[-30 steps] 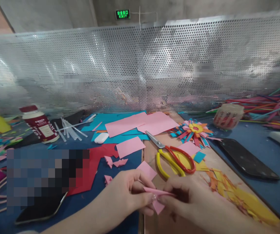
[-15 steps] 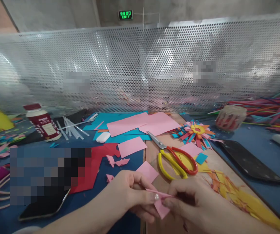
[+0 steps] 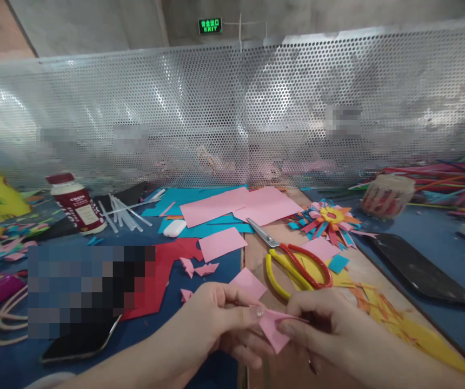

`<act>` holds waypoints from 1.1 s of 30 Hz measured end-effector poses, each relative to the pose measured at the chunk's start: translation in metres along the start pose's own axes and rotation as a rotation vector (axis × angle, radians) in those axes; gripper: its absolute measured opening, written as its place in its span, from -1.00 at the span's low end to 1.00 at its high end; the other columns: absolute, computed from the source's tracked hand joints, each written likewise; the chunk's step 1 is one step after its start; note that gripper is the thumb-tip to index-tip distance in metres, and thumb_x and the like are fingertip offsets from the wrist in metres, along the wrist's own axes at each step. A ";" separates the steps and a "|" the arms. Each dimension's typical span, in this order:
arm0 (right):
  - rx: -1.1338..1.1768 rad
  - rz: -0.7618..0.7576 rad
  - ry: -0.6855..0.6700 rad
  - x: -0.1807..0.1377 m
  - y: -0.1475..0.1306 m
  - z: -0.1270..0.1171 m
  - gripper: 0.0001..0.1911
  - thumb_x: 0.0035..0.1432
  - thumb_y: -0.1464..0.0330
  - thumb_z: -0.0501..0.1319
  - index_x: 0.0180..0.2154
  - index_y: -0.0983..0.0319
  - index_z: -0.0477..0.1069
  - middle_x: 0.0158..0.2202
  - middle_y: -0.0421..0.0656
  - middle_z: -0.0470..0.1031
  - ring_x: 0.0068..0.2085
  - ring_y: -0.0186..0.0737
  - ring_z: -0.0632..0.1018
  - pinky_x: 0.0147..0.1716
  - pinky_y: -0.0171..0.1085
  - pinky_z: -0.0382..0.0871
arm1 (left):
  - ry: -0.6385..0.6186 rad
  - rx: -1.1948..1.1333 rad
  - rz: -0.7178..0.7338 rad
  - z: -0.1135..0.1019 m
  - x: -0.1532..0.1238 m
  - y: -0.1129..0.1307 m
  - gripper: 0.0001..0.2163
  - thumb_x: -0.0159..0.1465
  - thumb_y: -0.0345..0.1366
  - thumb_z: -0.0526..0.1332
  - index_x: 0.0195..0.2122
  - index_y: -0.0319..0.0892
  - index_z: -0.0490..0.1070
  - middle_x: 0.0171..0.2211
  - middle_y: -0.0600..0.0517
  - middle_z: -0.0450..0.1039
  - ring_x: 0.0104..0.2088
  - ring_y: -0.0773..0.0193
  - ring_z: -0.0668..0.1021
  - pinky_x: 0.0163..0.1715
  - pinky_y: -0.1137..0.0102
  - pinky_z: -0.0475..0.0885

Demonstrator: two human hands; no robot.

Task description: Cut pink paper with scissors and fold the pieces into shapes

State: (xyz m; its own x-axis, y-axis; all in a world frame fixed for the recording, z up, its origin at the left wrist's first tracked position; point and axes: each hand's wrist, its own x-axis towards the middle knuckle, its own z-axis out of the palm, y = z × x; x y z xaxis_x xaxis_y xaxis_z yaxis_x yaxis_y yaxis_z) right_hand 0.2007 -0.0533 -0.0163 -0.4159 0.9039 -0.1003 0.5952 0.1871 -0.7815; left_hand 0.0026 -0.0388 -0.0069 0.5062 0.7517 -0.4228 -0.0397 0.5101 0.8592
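Observation:
Between my two hands is a small piece of folded pink paper (image 3: 275, 332). My left hand (image 3: 226, 324) pinches its left side between thumb and fingers. The thumb and fingers of my right hand (image 3: 321, 324) are closed on its right side, hiding part of the folds. Just beyond my hands lies a pink paper square (image 3: 248, 283), partly covered by my left fingers. Scissors (image 3: 293, 265) with one red and one yellow handle rest past my right hand, blades pointing away. Small folded pink paper pieces (image 3: 206, 269) sit on the blue surface beyond my left wrist.
Pink sheets (image 3: 216, 205) overlap blue paper at the back, near a white case (image 3: 174, 228). A paper flower (image 3: 330, 216), a jar (image 3: 389, 195) and a black phone-like slab (image 3: 423, 270) are at right. A bottle (image 3: 76, 205) and red paper (image 3: 155, 286) are at left.
The folded pink paper has turned slightly and spread wider between my fingers. Both hands keep their hold on it. The whole view has shifted a little.

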 end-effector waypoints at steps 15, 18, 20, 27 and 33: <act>0.325 0.100 -0.048 0.001 0.004 0.002 -0.61 0.08 0.06 0.10 -0.53 0.26 0.29 -0.69 -0.29 0.30 -0.66 -0.50 0.30 -0.69 -0.51 0.06 | 0.088 -0.026 0.103 -0.009 0.007 0.004 -0.75 0.16 -0.20 0.13 -0.32 -0.32 0.44 -0.36 -0.18 0.54 -0.36 0.19 0.58 -0.38 0.40 0.47; 0.406 0.123 -0.038 0.002 0.004 0.005 -0.58 0.06 0.03 0.09 -0.52 0.26 0.28 -0.65 -0.26 0.34 -0.67 -0.50 0.30 -0.73 -0.51 0.06 | 0.001 0.056 0.042 -0.006 0.006 0.004 -0.62 0.19 -0.10 0.05 -0.33 -0.35 0.47 -0.38 -0.20 0.53 -0.39 0.20 0.58 -0.40 0.41 0.47; 0.415 0.124 -0.032 0.004 0.002 0.007 -0.57 0.07 0.02 0.07 -0.51 0.27 0.29 -0.66 -0.27 0.33 -0.69 -0.50 0.29 -0.74 -0.52 0.07 | -0.077 0.153 0.027 -0.002 0.003 0.003 -0.64 0.16 -0.09 0.10 -0.33 -0.34 0.47 -0.34 -0.18 0.53 -0.36 0.19 0.58 -0.42 0.43 0.46; 0.085 -0.111 0.224 0.004 0.004 0.018 -0.74 0.07 0.19 0.14 -0.26 0.21 0.41 -0.43 -0.17 0.45 -0.43 -0.32 0.45 -0.45 -0.39 0.34 | -0.091 0.253 0.057 -0.005 0.004 -0.008 -0.76 0.10 -0.17 0.20 -0.41 -0.29 0.42 -0.41 -0.10 0.54 -0.39 0.21 0.58 -0.45 0.42 0.46; -0.102 -0.214 0.311 0.001 0.009 0.019 -0.73 0.01 0.29 0.22 -0.17 0.10 0.43 -0.33 -0.17 0.49 -0.34 -0.25 0.49 -0.34 -0.33 0.38 | -0.029 0.366 0.108 -0.005 0.003 -0.006 -0.76 0.09 -0.15 0.19 -0.45 -0.28 0.39 -0.45 -0.06 0.52 -0.42 0.27 0.56 -0.47 0.46 0.45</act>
State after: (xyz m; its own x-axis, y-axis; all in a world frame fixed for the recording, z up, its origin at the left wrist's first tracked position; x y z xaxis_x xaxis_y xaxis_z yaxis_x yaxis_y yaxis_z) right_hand 0.1929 -0.0573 -0.0351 -0.3195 0.9107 0.2619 0.5896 0.4074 -0.6974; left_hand 0.0002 -0.0380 -0.0145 0.5407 0.7779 -0.3201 0.2133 0.2413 0.9467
